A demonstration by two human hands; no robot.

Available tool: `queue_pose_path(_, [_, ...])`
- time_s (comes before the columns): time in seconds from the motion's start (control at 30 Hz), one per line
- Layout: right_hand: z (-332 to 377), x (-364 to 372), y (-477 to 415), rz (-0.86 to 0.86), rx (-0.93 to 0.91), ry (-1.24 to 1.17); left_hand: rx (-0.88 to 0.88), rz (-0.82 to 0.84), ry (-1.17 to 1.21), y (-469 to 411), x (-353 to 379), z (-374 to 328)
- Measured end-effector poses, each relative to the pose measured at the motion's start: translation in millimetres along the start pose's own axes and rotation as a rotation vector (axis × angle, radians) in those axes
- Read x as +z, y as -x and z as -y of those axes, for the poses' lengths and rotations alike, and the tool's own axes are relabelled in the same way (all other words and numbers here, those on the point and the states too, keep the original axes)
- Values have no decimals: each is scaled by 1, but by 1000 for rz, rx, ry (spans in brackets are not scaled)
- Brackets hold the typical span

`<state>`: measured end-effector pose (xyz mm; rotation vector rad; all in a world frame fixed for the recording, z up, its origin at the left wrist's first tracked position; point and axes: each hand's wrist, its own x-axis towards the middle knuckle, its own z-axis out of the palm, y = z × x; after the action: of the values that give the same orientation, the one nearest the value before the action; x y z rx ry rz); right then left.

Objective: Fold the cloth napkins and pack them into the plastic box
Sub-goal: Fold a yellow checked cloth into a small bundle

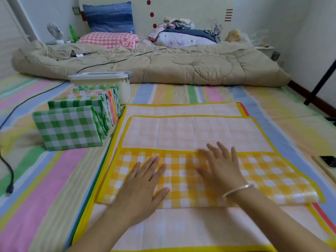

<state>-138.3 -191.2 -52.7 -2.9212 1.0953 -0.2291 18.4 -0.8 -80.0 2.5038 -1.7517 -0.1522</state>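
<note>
The yellow checked napkin (181, 135) is mid-fold on top of a stack of unfolded napkins (181, 228), w/ its near flap turned up so the bright side shows. Both hands are flat on that flap and hold nothing. The left hand (143, 182) has its fingers straight and spread. The right hand (220, 166) is blurry, so I think it's pressing flat too but can't swear to it.

Stuff that could go wrong imo:
- The flap's right end looks puffed up off the surface. If it's creased like that, the fold comes out crooked.
- The fabric looks slick, and it's sitting on other loose napkins. Smoothing too hard could drag the one underneath along.

The folded napkins (69, 128) stand in a row just left, green checks in front. Bump that row and it probably topples domino style. The plastic box (101, 82) is right behind it w/ the lid on, so that has to come off before packing.
</note>
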Motion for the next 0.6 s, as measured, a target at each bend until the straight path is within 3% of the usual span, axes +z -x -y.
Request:
queue_pose_path(0.2, [17,15,76,275,-48,-66,-18,11,31,-3,0,4])
queue_pose_path(0.43, [-80,3,83,286,371,-67,-21,20,52,1,-2,6])
queue_pose_path(0.6, [-89,3,86,284,389,-73,-37,12,41,2,-2,9])
